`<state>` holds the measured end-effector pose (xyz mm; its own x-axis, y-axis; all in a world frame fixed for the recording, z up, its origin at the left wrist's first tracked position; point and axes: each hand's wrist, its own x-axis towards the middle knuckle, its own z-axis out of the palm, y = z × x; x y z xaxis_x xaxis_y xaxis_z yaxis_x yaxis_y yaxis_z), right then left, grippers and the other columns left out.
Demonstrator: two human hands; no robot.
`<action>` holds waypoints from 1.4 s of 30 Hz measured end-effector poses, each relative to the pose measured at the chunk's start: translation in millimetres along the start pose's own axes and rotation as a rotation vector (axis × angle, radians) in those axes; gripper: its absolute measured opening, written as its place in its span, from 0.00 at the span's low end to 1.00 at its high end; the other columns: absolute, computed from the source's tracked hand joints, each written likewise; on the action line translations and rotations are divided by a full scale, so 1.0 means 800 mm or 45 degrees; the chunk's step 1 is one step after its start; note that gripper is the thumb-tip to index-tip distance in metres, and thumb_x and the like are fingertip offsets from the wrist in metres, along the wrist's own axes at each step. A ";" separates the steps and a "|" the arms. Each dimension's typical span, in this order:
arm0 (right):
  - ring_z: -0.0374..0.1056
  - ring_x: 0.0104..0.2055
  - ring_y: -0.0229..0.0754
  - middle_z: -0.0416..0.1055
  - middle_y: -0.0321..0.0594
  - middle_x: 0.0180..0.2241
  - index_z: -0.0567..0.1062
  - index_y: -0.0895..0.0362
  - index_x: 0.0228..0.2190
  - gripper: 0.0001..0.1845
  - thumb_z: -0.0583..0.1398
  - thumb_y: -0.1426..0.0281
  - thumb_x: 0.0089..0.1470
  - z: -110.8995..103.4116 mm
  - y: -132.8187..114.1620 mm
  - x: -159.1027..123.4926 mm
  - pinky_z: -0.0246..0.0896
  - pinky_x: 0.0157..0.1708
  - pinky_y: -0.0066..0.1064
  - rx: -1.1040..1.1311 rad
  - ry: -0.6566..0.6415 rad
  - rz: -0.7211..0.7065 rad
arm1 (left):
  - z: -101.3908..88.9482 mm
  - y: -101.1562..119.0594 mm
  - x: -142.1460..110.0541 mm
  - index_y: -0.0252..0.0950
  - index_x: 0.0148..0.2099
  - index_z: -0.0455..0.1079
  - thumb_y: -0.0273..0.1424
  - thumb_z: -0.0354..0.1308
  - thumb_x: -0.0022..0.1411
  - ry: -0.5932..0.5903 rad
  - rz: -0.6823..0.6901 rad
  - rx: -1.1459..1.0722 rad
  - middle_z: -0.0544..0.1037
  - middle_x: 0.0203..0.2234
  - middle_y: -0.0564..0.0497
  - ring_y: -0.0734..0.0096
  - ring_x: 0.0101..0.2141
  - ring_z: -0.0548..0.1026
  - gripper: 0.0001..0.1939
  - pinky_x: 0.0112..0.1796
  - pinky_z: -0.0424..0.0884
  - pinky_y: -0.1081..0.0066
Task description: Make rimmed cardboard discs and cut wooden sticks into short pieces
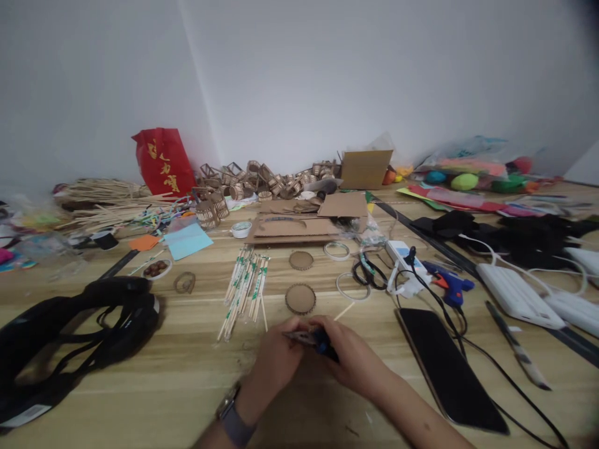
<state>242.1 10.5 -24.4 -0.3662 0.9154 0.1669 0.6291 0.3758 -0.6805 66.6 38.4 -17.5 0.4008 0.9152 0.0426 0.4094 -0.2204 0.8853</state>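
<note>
My right hand (353,358) is wrapped round a pair of pliers (304,338) with dark blue handles, the metal jaws pointing left. Fingers pinched, my left hand (276,358) meets it at the jaws; whatever it holds is hidden. Just beyond the hands lies a round cardboard disc (301,299) with a notched rim, and a second disc (301,260) sits farther back. A short wooden stick (344,311) rests beside my right fingers. To the left are wrapped bamboo chopsticks (246,290) in a loose bundle.
A black strapped device (116,337) lies at left. On the right are a phone (452,368), a blue glue gun (452,285), cables and a white power bank (519,296). White rings (353,287), cardboard sheets (294,229) and small woven baskets (208,214) stand farther back.
</note>
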 end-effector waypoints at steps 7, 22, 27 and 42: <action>0.65 0.50 0.49 0.66 0.48 0.49 0.63 0.54 0.52 0.38 0.53 0.83 0.36 0.000 -0.001 -0.004 0.62 0.49 0.40 -0.138 -0.036 -0.155 | 0.003 0.005 -0.003 0.35 0.34 0.75 0.29 0.53 0.55 -0.201 0.132 -0.313 0.80 0.33 0.49 0.64 0.37 0.74 0.09 0.41 0.67 0.69; 0.55 0.61 0.51 0.57 0.51 0.56 0.60 0.52 0.54 0.32 0.61 0.74 0.47 0.015 0.003 0.006 0.56 0.57 0.46 0.116 0.401 -0.144 | 0.005 0.004 0.006 0.33 0.33 0.72 0.43 0.66 0.45 -0.017 -0.435 -1.171 0.76 0.29 0.49 0.69 0.31 0.71 0.19 0.34 0.64 0.71; 0.57 0.60 0.52 0.60 0.50 0.55 0.63 0.52 0.53 0.31 0.61 0.74 0.46 0.017 0.009 0.006 0.55 0.58 0.47 0.109 0.436 -0.111 | 0.013 0.009 0.002 0.33 0.35 0.73 0.42 0.70 0.41 -0.016 -0.463 -1.288 0.76 0.29 0.50 0.70 0.31 0.70 0.21 0.32 0.62 0.73; 0.61 0.28 0.37 0.63 0.31 0.24 0.68 0.55 0.32 0.13 0.59 0.59 0.48 -0.032 -0.019 -0.001 0.58 0.30 0.28 0.630 0.021 0.506 | -0.007 0.011 0.002 0.32 0.30 0.72 0.49 0.64 0.47 -0.005 -0.411 -0.849 0.76 0.24 0.50 0.71 0.26 0.71 0.22 0.27 0.61 0.73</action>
<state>250.7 7.5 3.8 -0.1564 0.9750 -0.1579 0.3221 -0.1008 -0.9413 66.1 40.0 -6.9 0.3483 0.8982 -0.2681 -0.0772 0.3126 0.9468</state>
